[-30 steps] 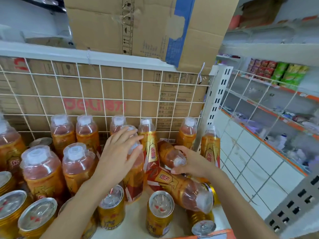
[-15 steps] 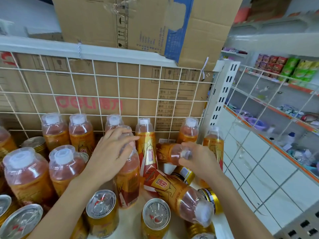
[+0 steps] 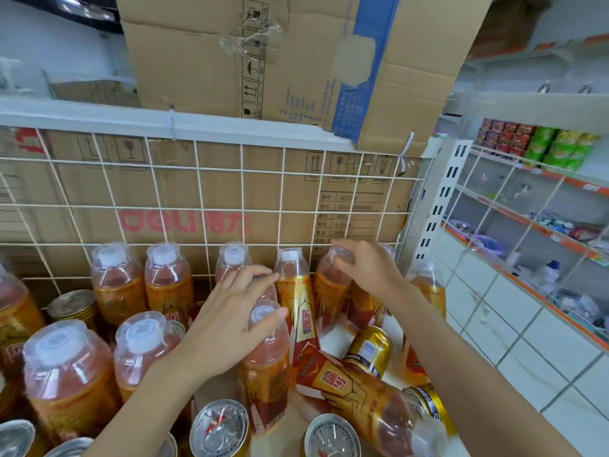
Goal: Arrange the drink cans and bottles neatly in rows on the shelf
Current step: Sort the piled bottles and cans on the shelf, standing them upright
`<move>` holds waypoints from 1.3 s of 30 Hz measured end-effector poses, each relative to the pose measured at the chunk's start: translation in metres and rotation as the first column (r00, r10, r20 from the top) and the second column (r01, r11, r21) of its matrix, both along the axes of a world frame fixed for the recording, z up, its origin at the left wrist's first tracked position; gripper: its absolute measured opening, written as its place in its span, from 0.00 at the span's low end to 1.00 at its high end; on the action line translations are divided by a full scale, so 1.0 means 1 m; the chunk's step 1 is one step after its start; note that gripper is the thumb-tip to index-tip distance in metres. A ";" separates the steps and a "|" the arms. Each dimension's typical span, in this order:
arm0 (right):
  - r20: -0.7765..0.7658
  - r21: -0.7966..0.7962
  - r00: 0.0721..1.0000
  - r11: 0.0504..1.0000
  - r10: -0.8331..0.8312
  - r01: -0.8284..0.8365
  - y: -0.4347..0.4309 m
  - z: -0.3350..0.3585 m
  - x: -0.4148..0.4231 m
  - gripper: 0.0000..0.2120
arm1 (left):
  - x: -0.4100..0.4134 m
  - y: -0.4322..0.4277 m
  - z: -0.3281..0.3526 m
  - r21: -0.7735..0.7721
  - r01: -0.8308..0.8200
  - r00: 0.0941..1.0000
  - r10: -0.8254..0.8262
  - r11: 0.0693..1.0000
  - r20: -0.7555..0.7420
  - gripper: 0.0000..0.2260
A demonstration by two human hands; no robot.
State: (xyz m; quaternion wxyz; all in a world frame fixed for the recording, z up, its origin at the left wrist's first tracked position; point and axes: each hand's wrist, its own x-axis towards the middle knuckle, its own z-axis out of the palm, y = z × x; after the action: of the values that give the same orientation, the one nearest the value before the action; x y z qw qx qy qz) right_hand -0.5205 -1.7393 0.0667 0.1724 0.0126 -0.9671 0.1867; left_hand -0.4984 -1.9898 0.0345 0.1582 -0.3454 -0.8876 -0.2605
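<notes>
Orange drink bottles with clear caps stand in rows on the white shelf (image 3: 330, 338). My left hand (image 3: 230, 319) grips the neck of an upright bottle (image 3: 265, 367) in the middle, its cap showing between thumb and fingers. At the back, my right hand (image 3: 367, 270) grips the top of another bottle (image 3: 329, 293), which stands almost upright next to a tall slim bottle (image 3: 296, 291). One bottle (image 3: 365, 400) lies on its side at the front right. Two gold cans (image 3: 372, 351) (image 3: 428, 405) lie tipped beside it.
A white wire grid (image 3: 197, 192) backs the shelf, with cardboard behind it and a big carton (image 3: 280, 61) above. Upright gold cans (image 3: 220, 430) (image 3: 333, 437) stand along the front. A perforated post (image 3: 438, 199) closes the right side; further shelves lie beyond.
My right hand has lifted the bottle that lay on its side and stood it up at the back row. My left hand has stayed on the middle bottle.
</notes>
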 end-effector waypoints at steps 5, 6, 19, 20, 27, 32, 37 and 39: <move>0.107 0.174 0.993 0.982 0.058 -0.076 -0.003 -0.002 -0.016 0.21 | 0.000 -0.004 -0.010 0.190 0.070 0.994 -0.085 0.979 0.070 0.32; 0.120 0.166 0.990 0.982 0.069 -0.088 -0.003 -0.001 -0.016 0.21 | 0.000 -0.004 -0.011 0.200 0.072 0.994 -0.086 0.977 0.064 0.31; 0.047 0.313 0.960 0.909 0.275 -0.276 -0.045 0.009 -0.017 0.26 | 0.004 0.003 -0.021 0.362 0.072 0.992 -0.104 0.929 0.071 0.23; 0.089 0.370 0.959 0.885 0.268 -0.282 -0.049 0.007 -0.019 0.28 | 0.005 0.003 -0.022 0.362 0.072 0.992 -0.104 0.929 0.068 0.23; 0.147 0.480 0.963 0.835 0.227 -0.270 -0.054 -0.005 -0.022 0.45 | 0.006 0.003 -0.022 0.346 0.064 0.995 -0.086 0.936 0.050 0.23; 0.076 0.412 0.957 0.866 0.278 -0.284 -0.053 -0.007 -0.007 0.46 | 0.005 0.002 -0.023 0.347 0.062 0.996 -0.081 0.936 0.043 0.25; -0.019 0.307 0.950 0.906 0.311 -0.290 -0.044 -0.014 0.020 0.41 | 0.007 0.002 -0.022 0.350 0.066 0.994 -0.091 0.935 0.055 0.26; -0.072 0.164 0.937 0.930 0.343 -0.328 -0.036 -0.019 0.030 0.34 | 0.007 0.002 -0.020 0.343 0.064 0.994 -0.090 0.937 0.063 0.28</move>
State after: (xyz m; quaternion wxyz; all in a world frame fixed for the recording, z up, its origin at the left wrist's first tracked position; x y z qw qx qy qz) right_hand -0.4905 -1.7754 0.0474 0.1845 0.1998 -0.9521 0.1395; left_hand -0.4914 -1.9877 0.0142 0.1705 -0.3369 -0.8204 -0.4294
